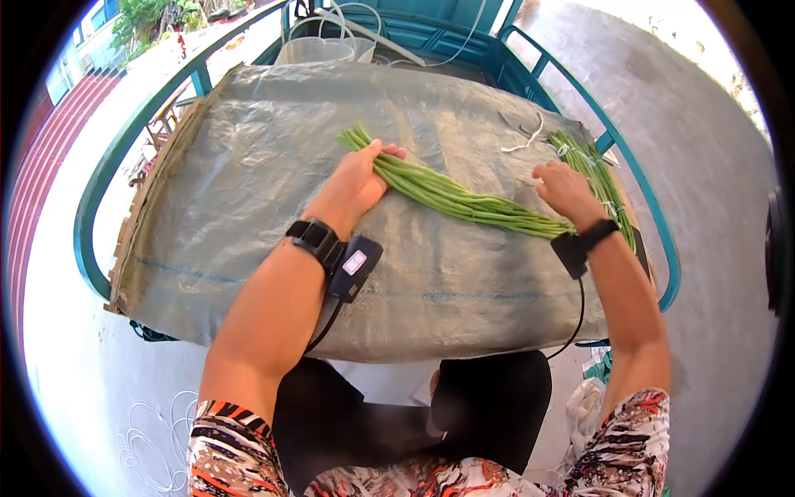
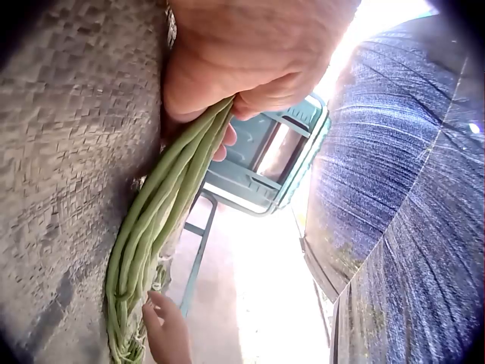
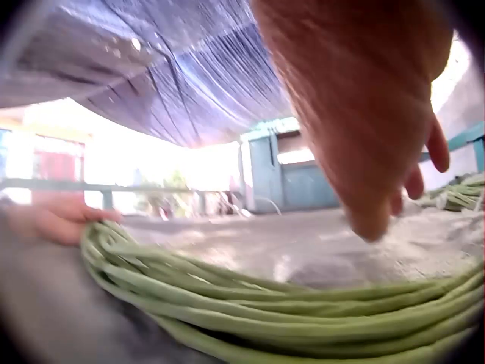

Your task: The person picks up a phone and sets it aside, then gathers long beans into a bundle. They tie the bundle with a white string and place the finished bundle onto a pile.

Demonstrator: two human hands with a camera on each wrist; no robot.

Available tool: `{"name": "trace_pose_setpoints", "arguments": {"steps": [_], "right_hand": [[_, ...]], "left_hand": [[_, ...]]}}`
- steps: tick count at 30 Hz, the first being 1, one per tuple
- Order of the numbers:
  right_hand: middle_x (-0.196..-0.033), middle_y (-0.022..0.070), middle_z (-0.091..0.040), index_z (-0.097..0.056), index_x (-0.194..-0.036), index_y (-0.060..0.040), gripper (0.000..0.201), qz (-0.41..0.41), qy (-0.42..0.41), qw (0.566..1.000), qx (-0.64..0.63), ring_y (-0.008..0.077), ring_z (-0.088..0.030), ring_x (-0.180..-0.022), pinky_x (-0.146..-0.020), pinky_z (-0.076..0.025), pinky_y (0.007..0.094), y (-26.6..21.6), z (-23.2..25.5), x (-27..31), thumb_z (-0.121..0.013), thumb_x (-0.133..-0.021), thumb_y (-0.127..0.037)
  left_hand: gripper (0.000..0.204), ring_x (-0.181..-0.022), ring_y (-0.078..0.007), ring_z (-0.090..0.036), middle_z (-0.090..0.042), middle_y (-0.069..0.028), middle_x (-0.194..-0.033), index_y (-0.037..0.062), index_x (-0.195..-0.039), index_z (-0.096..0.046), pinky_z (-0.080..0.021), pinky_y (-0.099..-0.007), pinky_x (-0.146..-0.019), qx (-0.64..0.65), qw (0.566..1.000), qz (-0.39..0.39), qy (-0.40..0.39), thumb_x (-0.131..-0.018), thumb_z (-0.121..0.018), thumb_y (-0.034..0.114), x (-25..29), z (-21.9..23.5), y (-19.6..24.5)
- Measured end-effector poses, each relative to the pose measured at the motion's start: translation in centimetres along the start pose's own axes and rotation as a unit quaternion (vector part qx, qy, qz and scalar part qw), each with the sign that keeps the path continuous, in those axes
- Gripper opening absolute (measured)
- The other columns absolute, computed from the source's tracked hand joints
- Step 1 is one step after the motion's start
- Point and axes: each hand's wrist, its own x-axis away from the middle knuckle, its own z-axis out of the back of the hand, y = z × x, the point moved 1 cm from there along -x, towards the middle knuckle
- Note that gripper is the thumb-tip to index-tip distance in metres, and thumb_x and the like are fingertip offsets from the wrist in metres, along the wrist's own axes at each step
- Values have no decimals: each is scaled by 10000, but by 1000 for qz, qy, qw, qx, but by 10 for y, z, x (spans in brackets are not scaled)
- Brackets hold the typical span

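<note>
L hand (image 1: 358, 180) grips a bunch of long green beans (image 1: 464, 200) near one end, thumb over the top; tips poke out past it. The bunch lies slantwise on a grey woven sheet (image 1: 224, 178), running from L hand to just by the R wrist. R hand (image 1: 567, 195) is up above the sheet, fingers loosely bent, nothing visible in it; can't tell if it touches the beans.

Head view only: white string (image 1: 523, 148) lying loose on the sheet just beyond R hand, plus clear buckets (image 1: 313, 51) at the far end of the cart. It also gives the best look at the tied bunch (image 1: 590, 170) along the R edge, w/ white ties round it; R wrist view gets just a bit of that, at its R side. Head also has the patterned sleeves (image 1: 236, 451) and a black strap (image 1: 317, 240) on the L wrist.

Both wrist views, not head: a blue cover (image 2: 394, 152) overhead. L wrist view has the beans close up, coming out of the closed L hand, w/ R hand small near their far end. R wrist view shows the gap btwn R palm and beans, fingers pointing down, L hand at far L on the bunch. Teal rails (image 1: 84, 211) show in all 3.
</note>
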Motion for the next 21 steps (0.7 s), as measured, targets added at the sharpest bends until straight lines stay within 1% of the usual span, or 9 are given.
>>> {"name": "trace_pose_setpoints", "arguments": {"steps": [3,6,7,10,11,14,15,19,21], "right_hand": [[-1132,139,-586,-590,-1105,-105,291,-19,22,1000,-13,328,-553,-1062,-873,-460,415,18,-34,-37,-503,-829,-76],[-1215,157,-543,-545,-1208,-117,382,10,67,996,-56,341,-526,-1118,-921,-442,400,18,-53,-63,-452,-852,-13],[-1240,178,-526,-551,-1221,-109,421,-5,72,990,-124,349,-511,-1146,-951,-425,388,12,-54,-66,-415,-852,42],[-1176,194,-563,-586,-1155,-100,360,-30,-25,972,-234,360,-545,-1086,-914,-446,391,6,-42,-75,-443,-846,18],[-1023,188,-612,-621,-1016,-90,245,63,43,986,-151,370,-581,-970,-828,-469,406,12,-51,-80,-487,-825,-14],[-893,156,-622,-610,-907,-88,138,82,47,993,-65,365,-588,-872,-743,-469,417,14,-50,-86,-531,-800,-50],[-833,141,-613,-599,-833,-86,67,72,64,994,-60,345,-589,-830,-711,-459,414,11,-47,-82,-552,-787,-73],[-795,130,-633,-603,-796,-79,71,23,9,994,-102,320,-609,-808,-679,-464,422,-1,-31,-85,-573,-775,-139],[-789,123,-639,-607,-800,-81,94,38,13,990,-136,316,-613,-798,-673,-465,421,-20,-19,-97,-576,-772,-165]], "left_hand": [[191,-978,-281,-561,-551,-162,-1000,-36,-1024,-463,-474,-468,-919,-9,1000,-1,11,-1004,-383,135,5,-5,0],[244,-952,-310,-550,-555,-203,-1041,-63,-1046,-465,-463,-478,-907,-7,1000,1,2,-1006,-389,165,3,-3,0],[255,-950,-303,-552,-568,-201,-1035,-60,-1041,-476,-470,-473,-899,-6,1000,2,-2,-1008,-384,175,2,-2,0],[249,-956,-294,-556,-578,-192,-1022,-57,-1037,-488,-477,-464,-891,-14,1000,12,-12,-1006,-389,170,2,-1,1],[248,-961,-293,-558,-580,-189,-1021,-56,-1041,-487,-478,-462,-889,-15,1000,8,-10,-1005,-391,169,3,-1,1],[244,-975,-288,-563,-585,-185,-1022,-54,-1055,-479,-483,-459,-885,-14,1000,-4,-15,-1004,-398,170,6,-4,1],[243,-979,-288,-564,-585,-185,-1023,-54,-1063,-472,-484,-458,-884,-14,1000,-4,-28,-1003,-400,171,6,-5,2],[240,-1044,-289,-538,-554,-172,-1074,-43,-1101,-464,-473,-450,-916,-32,997,-27,-61,-999,-416,169,10,-10,1],[236,-1036,-283,-541,-553,-169,-1073,-34,-1109,-460,-481,-439,-900,-46,996,-45,-62,-995,-431,170,14,-12,2]]}}
